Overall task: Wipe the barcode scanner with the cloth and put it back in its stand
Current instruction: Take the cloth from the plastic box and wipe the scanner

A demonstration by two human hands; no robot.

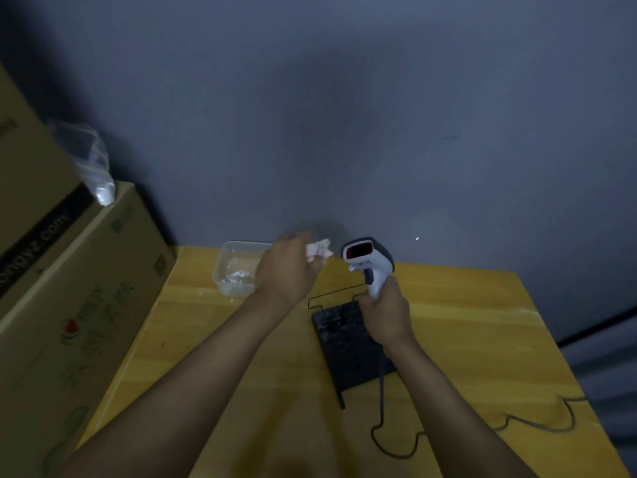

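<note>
My right hand [385, 315] grips the handle of a white and dark barcode scanner [368, 262], held upright above the table with its red window facing me. My left hand [287, 269] is closed on a crumpled pale pink cloth [320, 254], a short gap to the left of the scanner head and not touching it. Below the scanner, the black stand [348, 343] lies on the yellow table [465, 339], its thin wire cradle [336, 296] reaching toward the wall. The scanner's dark cable [382, 401] hangs down from my right hand and loops over the table.
A clear plastic tub [231, 270] with crumpled white material sits at the table's back left, partly behind my left hand. Stacked cardboard boxes [69, 305] stand against the table's left side, a plastic bag [93, 163] on top. A grey wall runs behind the table.
</note>
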